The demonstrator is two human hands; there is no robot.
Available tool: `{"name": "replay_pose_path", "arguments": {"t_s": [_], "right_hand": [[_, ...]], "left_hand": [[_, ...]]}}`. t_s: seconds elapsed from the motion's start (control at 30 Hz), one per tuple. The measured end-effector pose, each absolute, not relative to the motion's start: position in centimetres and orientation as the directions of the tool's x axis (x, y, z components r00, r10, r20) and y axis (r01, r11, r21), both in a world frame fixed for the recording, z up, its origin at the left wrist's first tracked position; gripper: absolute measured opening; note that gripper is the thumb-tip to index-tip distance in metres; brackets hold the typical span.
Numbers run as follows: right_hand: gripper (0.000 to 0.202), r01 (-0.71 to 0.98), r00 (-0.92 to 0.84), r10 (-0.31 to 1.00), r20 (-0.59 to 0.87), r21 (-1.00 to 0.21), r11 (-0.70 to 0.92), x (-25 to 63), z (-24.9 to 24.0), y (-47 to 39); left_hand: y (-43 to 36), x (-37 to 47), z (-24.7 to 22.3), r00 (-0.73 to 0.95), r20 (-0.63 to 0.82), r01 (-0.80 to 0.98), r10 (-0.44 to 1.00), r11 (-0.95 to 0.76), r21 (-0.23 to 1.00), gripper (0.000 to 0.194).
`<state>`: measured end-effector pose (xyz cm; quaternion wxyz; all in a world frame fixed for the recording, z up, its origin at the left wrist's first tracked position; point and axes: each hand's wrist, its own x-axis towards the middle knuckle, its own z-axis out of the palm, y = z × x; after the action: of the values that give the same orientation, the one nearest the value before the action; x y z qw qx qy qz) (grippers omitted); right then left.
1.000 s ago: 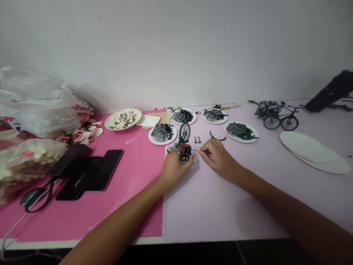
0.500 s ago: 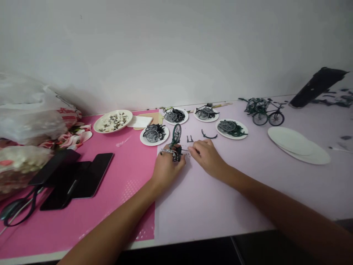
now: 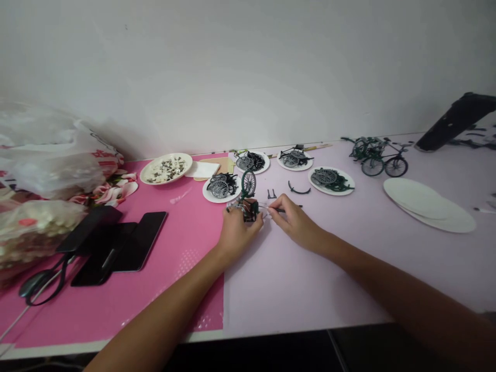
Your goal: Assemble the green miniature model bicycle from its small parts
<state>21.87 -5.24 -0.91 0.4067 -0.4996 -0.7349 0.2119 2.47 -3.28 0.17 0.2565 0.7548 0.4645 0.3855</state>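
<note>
My left hand [image 3: 236, 231] is closed around a partly built model bicycle [image 3: 250, 206], dark green with a grey handlebar. Its one visible wheel [image 3: 248, 183] stands up above my fingers; some of the frame is hidden by the hand. Between the fingertips of my right hand [image 3: 293, 217] is a thin dark-handled tool [image 3: 284, 210], its fine tip pointing left at the model. Just beyond lie a small black forked part [image 3: 272, 194] and a curved dark strip [image 3: 299, 190]. A white plate of grey wheels and black parts [image 3: 209, 197] stands behind my left hand.
More part-filled plates [image 3: 351, 191] line the back. Finished model bicycles [image 3: 383, 160] stand right, behind flat white plates [image 3: 451, 217]. A bowl of small pieces [image 3: 145, 175], phones [image 3: 145, 243] and plastic bags [image 3: 50, 160] occupy the left; a black object [image 3: 449, 124] leans far right.
The view has shifted slightly, so the table things sit further right. My right hand has turned a little, and the tool's dark handle now shows behind the fingers. The left hand keeps its hold.
</note>
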Motion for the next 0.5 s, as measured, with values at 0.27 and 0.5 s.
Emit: {"name": "replay_pose_path", "arguments": {"t_s": [0.27,0.5], "right_hand": [[0.023,0.616,-0.156,0.906,0.393,-0.679,0.4,22.07,-0.82,-5.37],[0.022,0.624,-0.136,0.882,0.451,-0.653,0.43,21.78,-0.68,-5.21]], "left_hand": [[-3.79,2.51,0.37,0.278,0.358,0.534,0.891,-0.454,0.714,0.021],[-3.67,2.51,0.35,0.279,0.369,0.513,0.887,-0.462,0.723,0.02]]}}
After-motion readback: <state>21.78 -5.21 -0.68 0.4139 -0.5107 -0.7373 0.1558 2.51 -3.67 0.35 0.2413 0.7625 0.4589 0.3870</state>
